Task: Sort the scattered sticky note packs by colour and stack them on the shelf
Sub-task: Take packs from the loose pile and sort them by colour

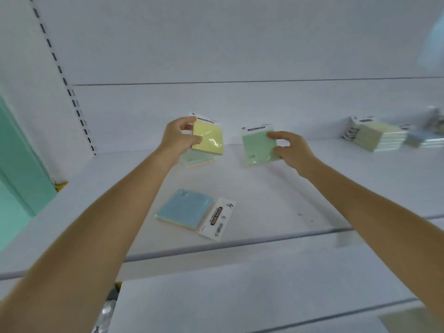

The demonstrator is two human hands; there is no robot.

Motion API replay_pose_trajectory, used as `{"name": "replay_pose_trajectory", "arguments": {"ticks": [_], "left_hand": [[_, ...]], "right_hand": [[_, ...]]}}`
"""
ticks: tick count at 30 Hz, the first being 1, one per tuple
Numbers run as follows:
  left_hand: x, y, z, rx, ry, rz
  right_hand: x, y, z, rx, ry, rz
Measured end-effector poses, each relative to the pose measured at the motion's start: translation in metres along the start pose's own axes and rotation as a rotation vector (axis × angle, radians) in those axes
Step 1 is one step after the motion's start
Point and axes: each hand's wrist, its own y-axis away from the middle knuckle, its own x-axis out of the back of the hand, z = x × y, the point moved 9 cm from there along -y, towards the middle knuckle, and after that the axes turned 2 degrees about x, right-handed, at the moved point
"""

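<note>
My left hand (pixel 179 138) grips a yellow sticky note pack (pixel 211 139) by its left edge and holds it tilted above the white shelf (pixel 276 200). Under it lies another pack (pixel 195 161), pale green on top, partly hidden. My right hand (pixel 287 149) pinches a green pack (pixel 258 147) at its right edge, lifted off the shelf near the back wall. A blue pack (pixel 186 209) with a white header card lies flat near the shelf's front edge, between my forearms.
At the far right a stack of yellow packs (pixel 378 137) stands on the shelf, with a blurred blue stack (pixel 425 140) beside it. A slotted upright (pixel 72 92) runs up the left. A teal panel (pixel 14 169) stands at the left, lower shelves below.
</note>
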Motion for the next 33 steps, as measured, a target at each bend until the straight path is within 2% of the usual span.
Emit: {"name": "replay_pose_trajectory", "arguments": {"ticks": [10,18,25,29,33], "left_hand": [[-0.176,0.014,0.076,-0.118,0.046,-0.162],[-0.339,0.050,0.096,-0.070,0.153,-0.184],[-0.415,0.048,0.117,-0.029,0.113,-0.108],[-0.443,0.025,0.128,-0.023,0.077,-0.064],[-0.472,0.002,0.126,-0.016,0.044,-0.050]], "right_hand": [[0.181,0.042,0.067,-0.103,-0.067,0.230],[0.313,0.074,0.133,-0.127,-0.074,0.284],[0.373,0.071,0.177,-0.139,-0.123,0.275],[0.395,0.049,0.197,-0.172,-0.146,0.275],[0.413,0.018,0.213,-0.128,-0.178,0.269]]}}
